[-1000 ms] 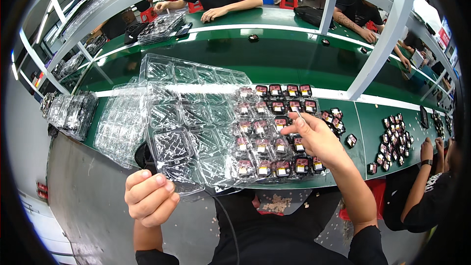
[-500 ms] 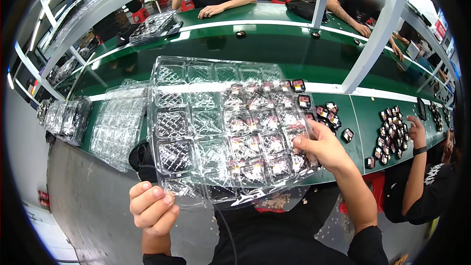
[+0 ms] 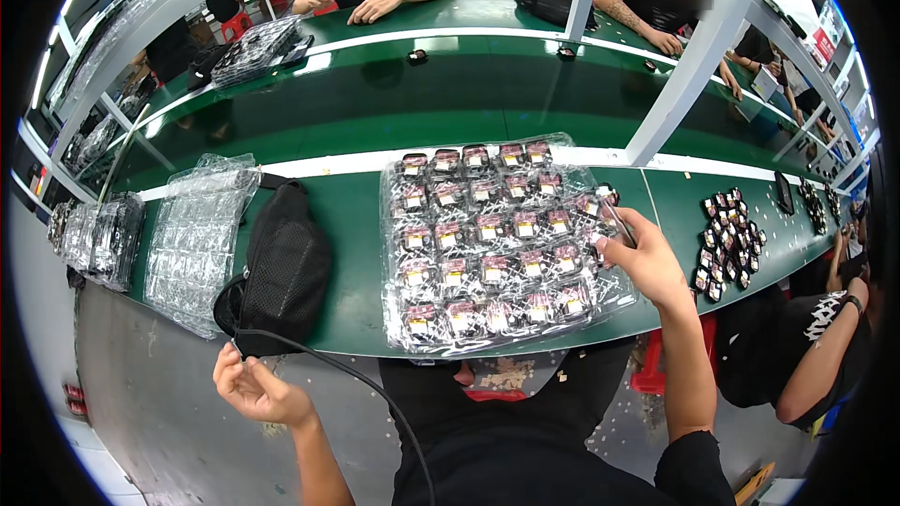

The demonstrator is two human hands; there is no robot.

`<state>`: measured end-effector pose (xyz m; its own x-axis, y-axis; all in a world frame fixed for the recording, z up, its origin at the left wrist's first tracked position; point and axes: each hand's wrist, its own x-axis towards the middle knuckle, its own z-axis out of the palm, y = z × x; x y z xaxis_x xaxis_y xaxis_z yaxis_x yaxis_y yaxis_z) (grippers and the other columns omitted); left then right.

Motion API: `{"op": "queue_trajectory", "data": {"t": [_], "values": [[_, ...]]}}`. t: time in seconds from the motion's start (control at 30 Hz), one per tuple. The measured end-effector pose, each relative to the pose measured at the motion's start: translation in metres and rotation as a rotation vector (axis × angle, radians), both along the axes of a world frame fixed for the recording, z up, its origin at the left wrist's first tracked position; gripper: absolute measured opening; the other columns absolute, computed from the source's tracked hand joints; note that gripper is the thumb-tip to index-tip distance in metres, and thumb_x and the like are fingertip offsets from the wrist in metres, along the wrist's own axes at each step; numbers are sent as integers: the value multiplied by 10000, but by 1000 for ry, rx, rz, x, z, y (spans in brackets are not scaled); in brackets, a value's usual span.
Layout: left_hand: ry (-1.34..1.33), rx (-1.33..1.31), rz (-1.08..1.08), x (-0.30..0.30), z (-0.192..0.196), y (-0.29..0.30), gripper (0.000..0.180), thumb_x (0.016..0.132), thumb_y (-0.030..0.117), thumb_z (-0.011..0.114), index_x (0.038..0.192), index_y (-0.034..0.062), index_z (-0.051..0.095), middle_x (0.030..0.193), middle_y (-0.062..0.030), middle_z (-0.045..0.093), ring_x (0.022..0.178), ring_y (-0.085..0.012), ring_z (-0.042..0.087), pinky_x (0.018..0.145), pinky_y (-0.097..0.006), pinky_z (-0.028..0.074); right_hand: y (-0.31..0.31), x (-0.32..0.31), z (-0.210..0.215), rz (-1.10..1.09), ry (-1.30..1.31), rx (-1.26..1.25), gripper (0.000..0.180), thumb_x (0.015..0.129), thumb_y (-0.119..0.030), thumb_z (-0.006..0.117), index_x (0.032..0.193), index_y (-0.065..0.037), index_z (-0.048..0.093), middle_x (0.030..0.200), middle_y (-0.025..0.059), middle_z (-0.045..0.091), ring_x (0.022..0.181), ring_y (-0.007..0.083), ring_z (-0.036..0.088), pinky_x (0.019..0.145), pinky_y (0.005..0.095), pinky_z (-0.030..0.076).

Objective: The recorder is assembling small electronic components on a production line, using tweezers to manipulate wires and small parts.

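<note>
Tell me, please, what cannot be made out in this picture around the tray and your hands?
- Parts in the tray, head view: too small, and glare on the clear cover hides their detail.
- Right hand fingertips: hidden behind the hand itself at the tray's edge.
- Left hand: any grip on the cable is unclear.
- Black bag: contents hidden.

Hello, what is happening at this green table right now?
A person works at a long green table. Their right hand rests on the right edge of a clear plastic blister tray lying flat on the table, its pockets filled with small dark and red parts. Their left hand is open, palm up, below the table edge, near a black mesh pouch and its cord. More clear trays lie to the left.
</note>
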<state>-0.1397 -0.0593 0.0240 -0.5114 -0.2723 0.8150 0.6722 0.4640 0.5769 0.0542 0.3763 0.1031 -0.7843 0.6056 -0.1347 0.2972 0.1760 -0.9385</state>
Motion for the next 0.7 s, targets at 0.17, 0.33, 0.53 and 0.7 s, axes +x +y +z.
{"op": "queue_trajectory", "data": {"t": [0.17,0.33,0.53,0.7], "values": [[-353,364,63,26,-42,-7,159,963,-101,503,1062,23,515,1103,-73,547,1054,-180,577,982,-323,492,-18,-1,-3,-44,-117,235,523,918,-184,730,1344,43,529,947,104,704,831,165,657,761,349,533],[-628,249,-279,59,-70,14,162,947,-126,487,964,32,520,1048,-36,537,968,-126,533,892,-252,446,-14,-10,-3,-86,-165,408,332,937,-168,683,1210,2,599,829,168,687,745,227,656,715,371,509],[-419,-243,-376,56,-30,48,115,906,-72,598,969,13,644,1104,-134,642,1094,-332,617,969,-429,489,36,-34,11,35,-99,601,235,935,-94,647,1141,8,696,886,207,719,782,325,685,758,393,520],[16,-713,-537,51,-3,64,352,976,349,680,1179,63,657,1344,-179,589,1354,-435,492,1118,-588,370,49,-80,10,262,-93,979,278,923,-134,677,1185,-51,720,1032,174,739,977,400,686,868,480,539]]}}
